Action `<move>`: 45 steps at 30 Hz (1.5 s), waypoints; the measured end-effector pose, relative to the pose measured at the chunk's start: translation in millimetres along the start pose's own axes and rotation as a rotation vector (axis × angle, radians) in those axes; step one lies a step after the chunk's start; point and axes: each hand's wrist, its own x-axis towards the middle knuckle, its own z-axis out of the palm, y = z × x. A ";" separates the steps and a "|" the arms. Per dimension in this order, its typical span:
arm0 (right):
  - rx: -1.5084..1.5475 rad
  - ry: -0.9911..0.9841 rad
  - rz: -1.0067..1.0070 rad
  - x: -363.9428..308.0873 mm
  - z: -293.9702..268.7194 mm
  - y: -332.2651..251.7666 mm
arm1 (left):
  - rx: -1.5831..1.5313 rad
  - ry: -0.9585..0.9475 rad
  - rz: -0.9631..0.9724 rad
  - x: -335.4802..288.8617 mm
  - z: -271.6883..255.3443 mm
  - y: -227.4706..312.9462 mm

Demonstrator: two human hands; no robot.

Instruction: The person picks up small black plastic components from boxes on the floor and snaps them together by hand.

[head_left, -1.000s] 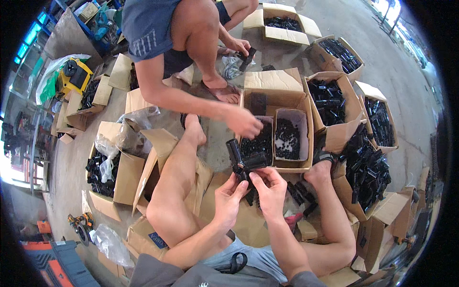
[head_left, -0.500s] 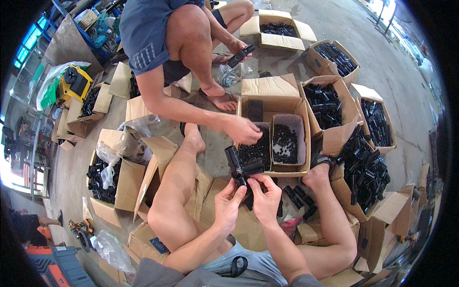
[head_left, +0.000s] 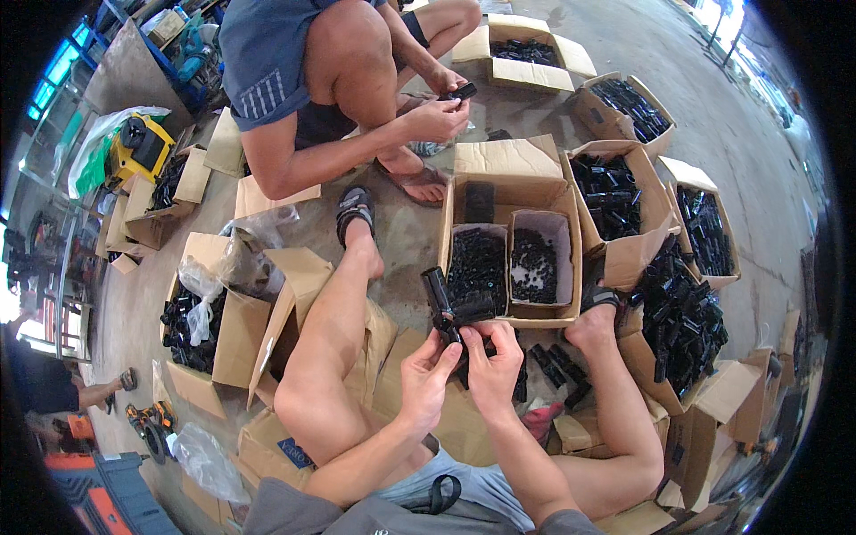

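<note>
Between my knees, my left hand (head_left: 426,379) and my right hand (head_left: 495,366) hold a black tubular part (head_left: 435,287) with branching arms. The fingers of both hands are pinched around its lower end, and one arm points up and away while another points right. Just beyond it stands an open carton (head_left: 504,160) with two inner boxes of small black pieces (head_left: 535,250). My fingertips hide the joint they press. More black tubes (head_left: 562,367) lie on the cardboard right of my right hand.
Opposite me a person in blue squats, both hands on a black part (head_left: 460,92). Cartons of black parts (head_left: 676,330) stand along the right, another carton (head_left: 245,343) at the left. A cordless drill (head_left: 150,426) and a clear plastic bag (head_left: 207,468) lie lower left.
The other person's hand has left the small pieces in the carton and joined their other hand at the black part. My hands stay almost in place on my part.
</note>
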 end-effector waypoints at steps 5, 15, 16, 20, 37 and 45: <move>-0.047 -0.016 -0.081 0.3 -5.2 -2.8 | -0.004 -0.003 -0.007 1.2 -2.6 -1.5; 0.188 -0.036 0.109 5.5 -13.3 3.4 | -0.007 0.004 0.010 1.7 10.5 -5.1; 0.155 -0.035 0.110 5.5 -11.9 3.5 | -0.009 0.013 -0.005 2.3 9.3 -6.7; 0.086 -0.084 0.162 2.6 1.1 -3.3 | 0.023 0.013 -0.026 1.0 -13.5 -11.9; 0.352 -0.198 0.450 7.2 -17.8 11.6 | -0.094 -0.050 -0.154 5.0 -8.3 -28.0; 0.263 -0.165 0.350 9.6 -19.8 15.1 | -0.011 0.027 -0.058 9.2 -6.2 -32.9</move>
